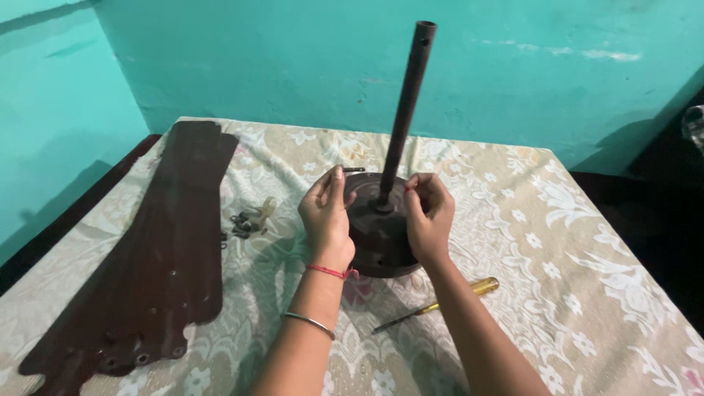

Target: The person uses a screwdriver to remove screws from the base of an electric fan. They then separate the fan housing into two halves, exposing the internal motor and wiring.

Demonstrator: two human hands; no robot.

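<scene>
Mostly dark round metal fan motor [381, 235], upright tube [407, 110].

Motor housing [381, 235] sits mid-table [587, 293], rod [405, 110] standing up from it. My left hand [326, 216] and right hand [427, 216] flank it. Blades [161, 249] lie far left; screws [248, 222] between. Screwdriver [440, 303] before my right forearm.

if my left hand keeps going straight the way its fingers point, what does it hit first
Probably the upright dark rod. The left hand rests on the rim of the round motor, fingers pointing up and right toward the rod's base; depth is hard to judge.
</scene>
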